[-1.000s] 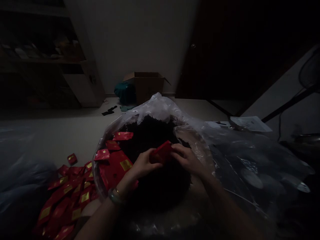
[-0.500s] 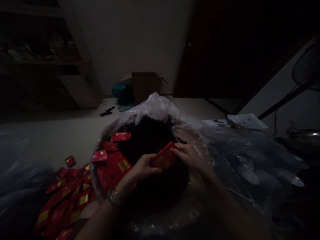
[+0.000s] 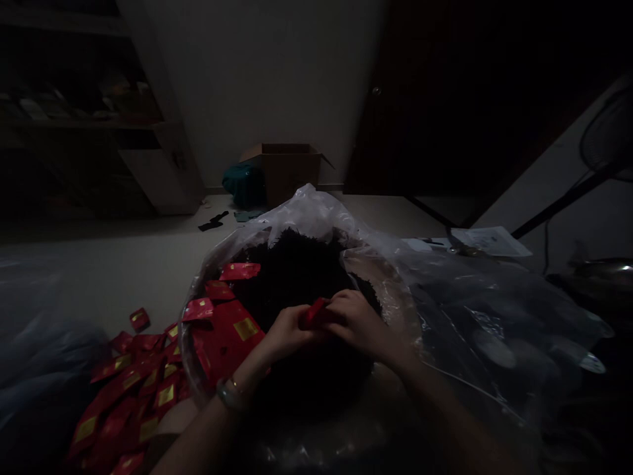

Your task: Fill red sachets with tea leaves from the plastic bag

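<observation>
Both hands grip one small red packet [image 3: 314,313] above a heap of dark, dry leaf-like material [image 3: 301,264]. My left hand [image 3: 287,333] is closed on the packet's left end, and a bangle circles that wrist. My right hand [image 3: 356,320] has its fingers wrapped over the right end, hiding much of the packet. The heap lies in a round container lined with clear plastic [image 3: 311,201]. Inside its left side rest several red packets [image 3: 240,271] and a larger red bag [image 3: 222,343] with a gold label.
On the floor at the left lies a pile of red packets [image 3: 131,396]. A cardboard box [image 3: 291,171] and a teal bag [image 3: 244,185] stand against the wall. Clear plastic sheeting [image 3: 484,316] spreads at the right, with a paper sheet [image 3: 492,241] behind it.
The packet, whose gold-marked face was showing half a second ago, is now turned and squeezed narrower. My right hand has moved left and slightly down, closing more around it.
</observation>
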The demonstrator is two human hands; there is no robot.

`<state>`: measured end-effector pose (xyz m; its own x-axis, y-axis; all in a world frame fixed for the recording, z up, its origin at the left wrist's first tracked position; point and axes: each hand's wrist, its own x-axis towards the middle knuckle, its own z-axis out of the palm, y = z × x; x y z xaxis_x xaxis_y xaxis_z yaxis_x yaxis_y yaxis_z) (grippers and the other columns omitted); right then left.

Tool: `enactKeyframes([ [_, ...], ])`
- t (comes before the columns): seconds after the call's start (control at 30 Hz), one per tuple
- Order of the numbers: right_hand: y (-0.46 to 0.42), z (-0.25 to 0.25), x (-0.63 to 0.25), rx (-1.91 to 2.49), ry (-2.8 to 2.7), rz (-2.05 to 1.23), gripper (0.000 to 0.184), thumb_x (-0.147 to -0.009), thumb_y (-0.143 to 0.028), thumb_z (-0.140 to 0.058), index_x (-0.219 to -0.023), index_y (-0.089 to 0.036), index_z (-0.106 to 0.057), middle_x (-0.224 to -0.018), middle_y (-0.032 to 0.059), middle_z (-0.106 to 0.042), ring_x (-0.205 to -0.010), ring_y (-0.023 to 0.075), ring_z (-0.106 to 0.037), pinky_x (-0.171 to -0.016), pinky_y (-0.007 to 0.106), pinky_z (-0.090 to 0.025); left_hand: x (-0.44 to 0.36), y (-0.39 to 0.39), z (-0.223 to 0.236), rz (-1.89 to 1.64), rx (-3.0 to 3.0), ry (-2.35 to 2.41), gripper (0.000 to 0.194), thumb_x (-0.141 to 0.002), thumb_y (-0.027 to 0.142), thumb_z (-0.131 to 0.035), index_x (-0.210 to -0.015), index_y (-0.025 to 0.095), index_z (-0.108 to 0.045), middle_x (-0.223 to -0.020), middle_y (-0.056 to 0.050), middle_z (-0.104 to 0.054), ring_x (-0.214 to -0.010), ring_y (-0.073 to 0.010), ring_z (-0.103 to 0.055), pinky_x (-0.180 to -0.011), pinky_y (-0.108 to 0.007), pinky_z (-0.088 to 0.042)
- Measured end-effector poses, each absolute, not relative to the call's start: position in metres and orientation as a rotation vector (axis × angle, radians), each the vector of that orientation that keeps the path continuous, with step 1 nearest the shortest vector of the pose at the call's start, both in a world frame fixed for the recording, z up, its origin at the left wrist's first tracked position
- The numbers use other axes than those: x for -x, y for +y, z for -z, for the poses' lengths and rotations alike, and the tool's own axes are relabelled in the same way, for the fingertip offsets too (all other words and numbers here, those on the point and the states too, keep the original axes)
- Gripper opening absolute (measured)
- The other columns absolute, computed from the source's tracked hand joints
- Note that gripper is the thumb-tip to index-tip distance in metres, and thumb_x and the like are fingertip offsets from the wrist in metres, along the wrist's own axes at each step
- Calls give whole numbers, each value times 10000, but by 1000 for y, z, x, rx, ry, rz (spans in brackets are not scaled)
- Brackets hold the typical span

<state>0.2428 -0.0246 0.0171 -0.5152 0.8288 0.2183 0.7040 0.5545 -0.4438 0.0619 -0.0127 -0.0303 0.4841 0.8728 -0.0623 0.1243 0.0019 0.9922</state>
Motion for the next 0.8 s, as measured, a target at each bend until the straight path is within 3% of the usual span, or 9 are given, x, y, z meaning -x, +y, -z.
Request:
enactKeyframes([
  [0.1,-26,-11,-237,1143,-2399,-533,188,-772,-78,-656,-878,-225,-708,-914,28,-722,-930,196,-609,-871,361,-428,-65,-14,34,-744,-1521,912,328,-606,203,-698,-920,117,-659,-808,-1,-661,-706,-135,-562,-643,-215,-445],
  [0.3,-27,-11,-237,1175,-2273,-540,92,-795,-155,-663,-850,-213,-707,-946,53,-704,-919,194,-630,-855,350,-458,-64,-17,27,-676,-1490,976,168,-611,217,-665,-745,117,-651,-650,38,-594,-605,-106,-501,-553,-197,-390],
  [0.43,-28,-17,-242,1216,-2260,-409,42,-803,-217,-680,-825,-215,-716,-907,64,-700,-982,226,-607,-898,386,-432,-63,-16,23,-701,-1446,975,236,-594,247,-705,-789,118,-680,-664,32,-623,-619,-115,-525,-572,-204,-403],
  [0.53,-26,-17,-241,1209,-2422,-424,116,-783,-256,-715,-892,-217,-725,-848,52,-705,-972,242,-596,-895,407,-417,-64,-15,26,-737,-1470,1010,257,-603,264,-723,-807,110,-693,-681,18,-652,-638,-130,-553,-583,-210,-414],
  [0.67,-24,-15,-241,1202,-2492,-461,52,-816,-186,-673,-831,-190,-722,-841,53,-705,-867,201,-616,-842,363,-436,-63,-13,27,-724,-1425,963,333,-553,247,-778,-848,119,-692,-754,-2,-691,-705,-159,-595,-635,-228,-449],
  [0.8,-22,-13,-243,1205,-2462,-450,91,-825,-127,-639,-817,-182,-710,-895,66,-710,-889,197,-627,-859,354,-443,-58,-11,21,-747,-1292,910,360,-626,359,-745,-896,127,-693,-828,-34,-716,-761,-176,-624,-713,-267,-473],
])
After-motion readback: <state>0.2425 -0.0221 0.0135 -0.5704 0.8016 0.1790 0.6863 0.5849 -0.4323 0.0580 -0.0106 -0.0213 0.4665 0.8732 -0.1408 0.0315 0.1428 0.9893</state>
